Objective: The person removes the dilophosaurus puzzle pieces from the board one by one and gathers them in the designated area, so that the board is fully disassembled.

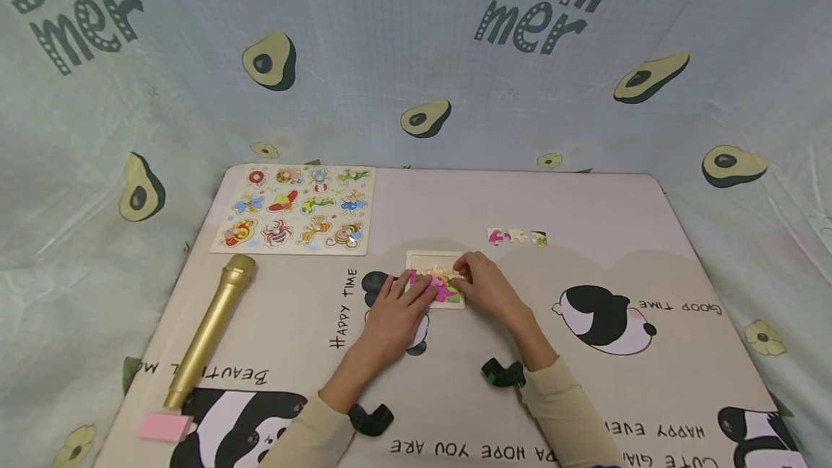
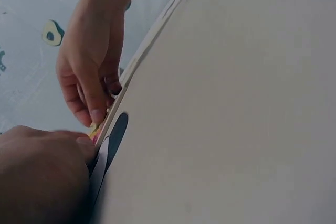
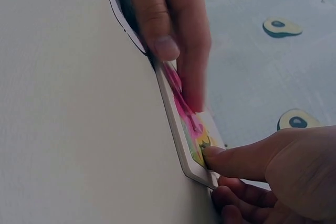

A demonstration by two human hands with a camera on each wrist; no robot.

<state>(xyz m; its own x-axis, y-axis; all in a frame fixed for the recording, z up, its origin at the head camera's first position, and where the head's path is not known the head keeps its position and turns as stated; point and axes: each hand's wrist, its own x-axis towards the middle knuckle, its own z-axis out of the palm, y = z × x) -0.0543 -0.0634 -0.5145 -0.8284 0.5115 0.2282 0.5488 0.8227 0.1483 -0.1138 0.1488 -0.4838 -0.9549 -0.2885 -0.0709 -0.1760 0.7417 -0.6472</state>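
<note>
A small jigsaw puzzle in a pale wooden tray (image 1: pixel 435 258) lies on the table, with pink, yellow and green pieces (image 1: pixel 443 293) in its lower part. My left hand (image 1: pixel 393 316) rests over its left side, fingers extended onto the pink pieces. At the tray's right side my right hand (image 1: pixel 490 287) pinches a yellow-green puzzle piece (image 3: pixel 203 145) with a bent thumb and fingers. In the right wrist view the thumb (image 3: pixel 218 156) lies on that piece, while the other fingers curl beside the tray's end. Those fingers partly hide the piece.
Several loose puzzle pieces (image 1: pixel 518 237) lie in a row behind the right hand. An insect picture board (image 1: pixel 292 209) is at the back left. Nearer on the left are a gold microphone (image 1: pixel 211 331) and a pink block (image 1: pixel 165 427). The tabletop carries printed pandas.
</note>
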